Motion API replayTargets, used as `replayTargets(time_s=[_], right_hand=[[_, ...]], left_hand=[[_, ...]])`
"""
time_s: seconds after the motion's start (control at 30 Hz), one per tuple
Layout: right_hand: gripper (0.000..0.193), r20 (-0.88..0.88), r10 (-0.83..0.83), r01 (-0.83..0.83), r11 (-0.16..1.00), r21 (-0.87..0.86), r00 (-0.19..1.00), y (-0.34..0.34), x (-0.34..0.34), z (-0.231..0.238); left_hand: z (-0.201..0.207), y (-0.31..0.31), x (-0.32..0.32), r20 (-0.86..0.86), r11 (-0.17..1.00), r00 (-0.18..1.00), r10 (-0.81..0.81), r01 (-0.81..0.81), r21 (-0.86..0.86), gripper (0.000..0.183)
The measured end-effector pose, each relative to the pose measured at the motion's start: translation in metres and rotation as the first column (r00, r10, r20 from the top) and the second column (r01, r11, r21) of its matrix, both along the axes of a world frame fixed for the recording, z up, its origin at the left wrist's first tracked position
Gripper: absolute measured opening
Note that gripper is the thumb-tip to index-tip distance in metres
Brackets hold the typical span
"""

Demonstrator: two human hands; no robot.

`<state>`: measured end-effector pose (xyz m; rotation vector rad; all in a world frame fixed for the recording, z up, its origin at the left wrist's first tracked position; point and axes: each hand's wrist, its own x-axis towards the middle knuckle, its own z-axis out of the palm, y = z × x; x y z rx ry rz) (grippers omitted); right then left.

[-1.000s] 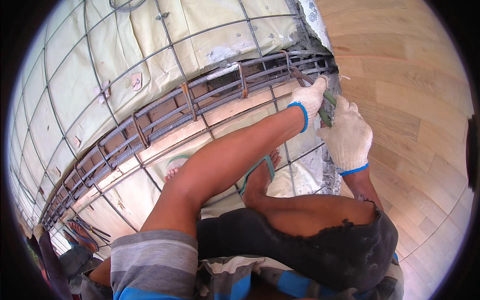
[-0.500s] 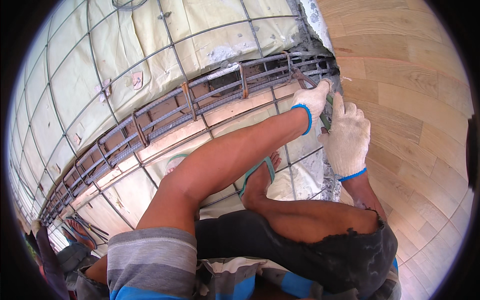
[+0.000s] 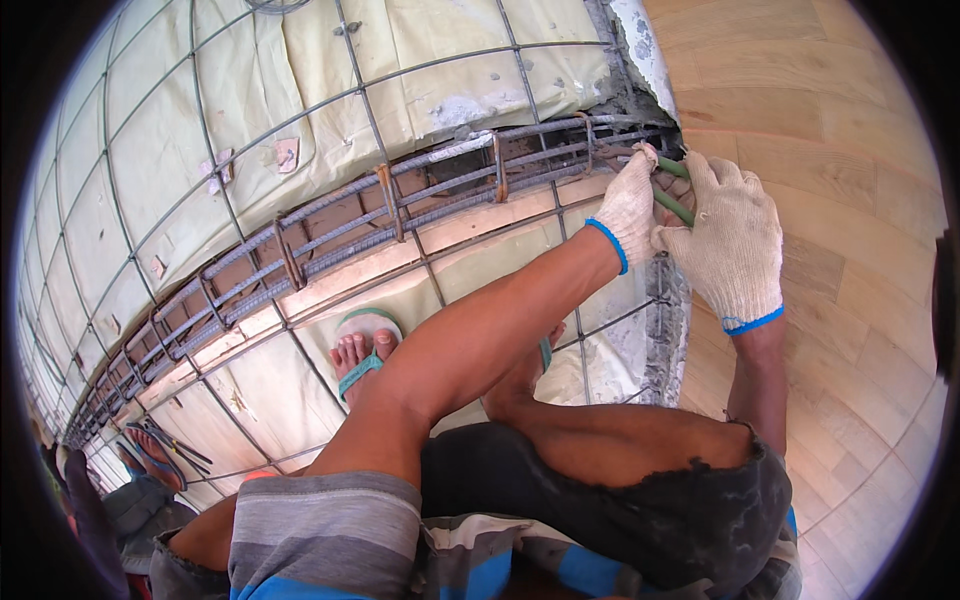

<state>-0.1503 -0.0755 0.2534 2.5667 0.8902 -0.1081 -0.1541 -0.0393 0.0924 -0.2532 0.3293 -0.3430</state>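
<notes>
Both my hands wear white knit gloves with blue cuffs. My left hand (image 3: 628, 205) reaches to the right end of a long cage of rusty steel bars (image 3: 400, 210) and grips near its last stirrup. My right hand (image 3: 728, 245) sits just to the right of it, closed around the green handles of a plier-like tool (image 3: 672, 190) whose jaws are hidden between the gloves. The cage lies in a trench across a wire mesh (image 3: 200, 120) over pale sheeting.
My foot in a green sandal (image 3: 362, 350) stands on the mesh below the cage. A wooden plank wall (image 3: 850, 150) runs along the right side. At the lower left, another person's foot in a sandal (image 3: 150, 460) rests on the mesh.
Both hands have stayed at the cage's right end, shifting only slightly. The tool's green handles show a bit more between the gloves.
</notes>
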Motion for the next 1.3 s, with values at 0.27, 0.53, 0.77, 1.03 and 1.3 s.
replayTargets(time_s=[0.27,0.53,0.77,1.03,1.3], right_hand=[[0.049,-0.033,-0.227,0.23,0.958,0.17,0.973,0.001,0.02,-0.014],[0.049,-0.06,-0.306,0.312,0.938,0.149,0.95,0.024,0.02,-0.003],[0.048,-0.138,-0.369,0.393,0.882,0.259,0.919,0.005,0.034,-0.021],[0.052,-0.088,-0.154,0.168,0.969,0.18,0.984,-0.023,0.049,-0.024],[0.085,0.073,-0.011,-0.009,0.964,0.264,0.997,-0.013,0.008,0.014]], left_hand=[[0.006,0.0,0.018,-0.287,0.878,0.958,-0.014,-0.125,-0.462,0.05],[0.0,-0.005,0.034,-0.207,0.964,0.969,0.138,-0.179,-0.197,0.033],[0.014,-0.003,0.033,-0.186,0.968,0.972,0.145,-0.178,-0.178,0.066],[0.002,-0.013,0.033,-0.257,0.954,0.942,0.217,-0.26,-0.148,0.046],[-0.005,0.0,0.03,-0.316,0.989,0.948,-0.036,0.079,0.124,0.035]])
